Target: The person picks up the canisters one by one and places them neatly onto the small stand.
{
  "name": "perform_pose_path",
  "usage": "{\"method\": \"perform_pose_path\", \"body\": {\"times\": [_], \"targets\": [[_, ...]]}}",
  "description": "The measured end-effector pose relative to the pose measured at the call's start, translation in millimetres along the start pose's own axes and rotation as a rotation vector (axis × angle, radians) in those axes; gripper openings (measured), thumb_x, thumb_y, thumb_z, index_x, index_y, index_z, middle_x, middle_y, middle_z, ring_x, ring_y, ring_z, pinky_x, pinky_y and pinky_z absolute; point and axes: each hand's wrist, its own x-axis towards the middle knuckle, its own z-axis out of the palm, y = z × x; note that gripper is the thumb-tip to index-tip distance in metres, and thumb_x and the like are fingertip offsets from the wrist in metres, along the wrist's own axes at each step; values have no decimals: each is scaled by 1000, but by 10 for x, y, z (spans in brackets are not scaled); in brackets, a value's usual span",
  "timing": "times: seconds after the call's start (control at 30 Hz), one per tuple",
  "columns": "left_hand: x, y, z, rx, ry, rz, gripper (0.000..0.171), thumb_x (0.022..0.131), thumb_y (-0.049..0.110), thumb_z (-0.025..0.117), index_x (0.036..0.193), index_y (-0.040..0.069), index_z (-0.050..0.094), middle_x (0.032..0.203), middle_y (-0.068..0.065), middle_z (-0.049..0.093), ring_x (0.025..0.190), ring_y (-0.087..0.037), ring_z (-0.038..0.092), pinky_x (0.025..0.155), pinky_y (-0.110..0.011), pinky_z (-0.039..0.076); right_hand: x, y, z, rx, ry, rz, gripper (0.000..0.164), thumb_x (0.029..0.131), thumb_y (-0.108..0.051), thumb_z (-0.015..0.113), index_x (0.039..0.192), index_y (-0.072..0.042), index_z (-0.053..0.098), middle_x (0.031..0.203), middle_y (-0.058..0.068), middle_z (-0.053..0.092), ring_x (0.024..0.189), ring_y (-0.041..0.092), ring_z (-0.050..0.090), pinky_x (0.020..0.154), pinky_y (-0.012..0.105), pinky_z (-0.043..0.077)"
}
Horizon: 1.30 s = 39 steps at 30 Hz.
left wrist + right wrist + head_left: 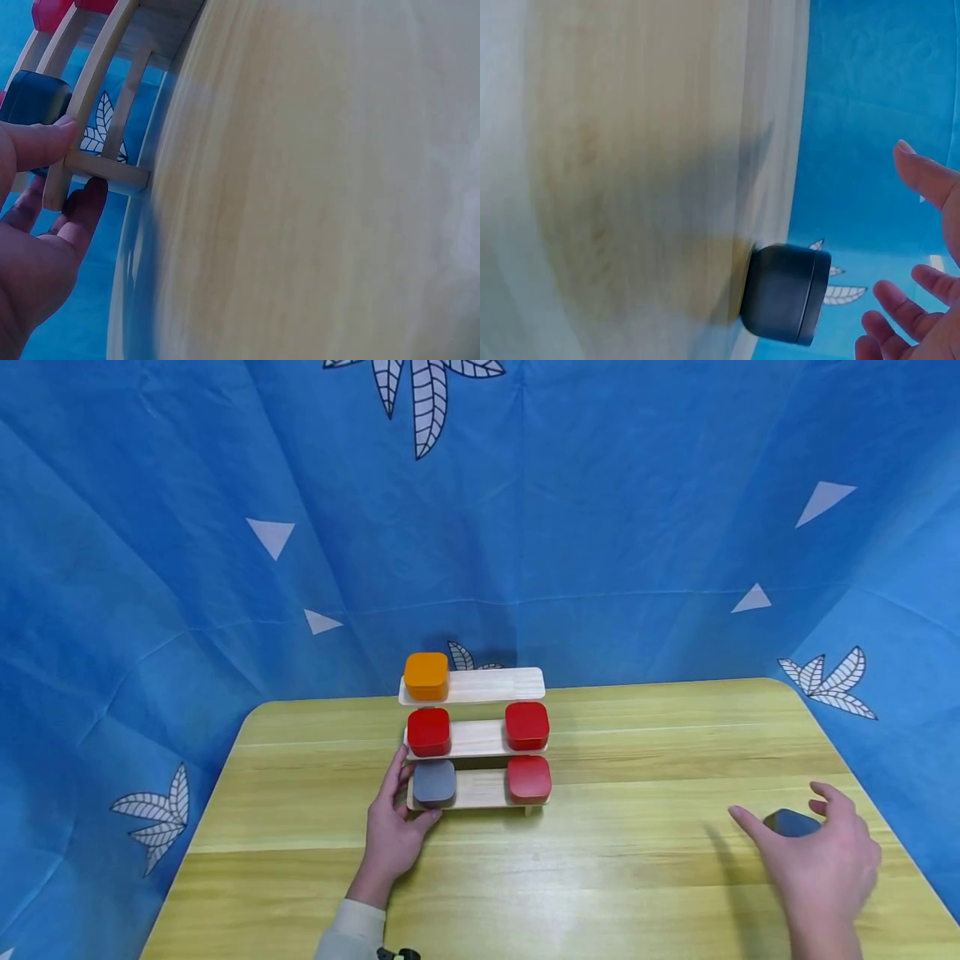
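Observation:
A three-tier wooden rack (478,790) stands on the table, bearing small rounded-square containers with lids. My left hand (395,835) grips the left end of its lowest tier, thumb at the front, beside a grey-blue container (434,782). In the left wrist view, the thumb (45,142) lies against the tier's edge and the other fingers reach below it. Far to the right, my right hand (828,860) hovers with fingers spread around a dark container (791,822). The right wrist view shows that container (784,295) on the table, apart from the fingers.
An orange container (426,677) sits on the top tier. Red containers (527,726) occupy both ends of the middle tier, and another red one (528,779) the lowest tier's right end. Blue cloth (600,527) hangs behind and beside the wooden table (615,877).

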Motion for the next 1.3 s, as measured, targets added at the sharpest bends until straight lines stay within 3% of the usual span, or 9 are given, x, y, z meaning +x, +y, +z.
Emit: {"method": "perform_pose_path", "body": {"times": [0.33, 0.6, 0.87, 1.3], "targets": [[-8, 13, -2, -9, -5, -3, 111, 76, -24, 72, 159, 33, 25, 146, -6, 44, 136, -27, 39, 102, -36, 44, 25, 126, -14, -53, -42, 29, 111, 72, -49, 86, 154, 0, 29, 142, 33, 42, 125, 51, 37, 104, 64, 24], [-2, 2, -9, -18, -11, -1, 111, 75, -24, 72, 158, 33, 26, 144, -4, 45, 134, -25, 40, 102, -34, 45, 41, 194, 6, -32, -92, 63, 114, 72, -48, 87, 155, 0, 26, 145, 34, 37, 126, 54, 33, 105, 64, 24], [-2, 4, -10, 1, -4, -1, 111, 75, -23, 73, 158, 34, 26, 145, -5, 45, 134, -26, 40, 101, -34, 45, 72, 236, 26, -21, -147, 83, 115, 73, -48, 86, 156, -1, 24, 147, 35, 33, 127, 55, 31, 96, 67, 30], [-3, 5, -7, 22, -1, -8, 112, 75, -21, 75, 158, 36, 26, 145, -4, 45, 134, -26, 40, 102, -37, 45, 149, 290, 45, -15, -194, 132, 109, 75, -27, 87, 157, -3, 20, 149, 35, 30, 125, 58, 31, 92, 69, 33]]}}
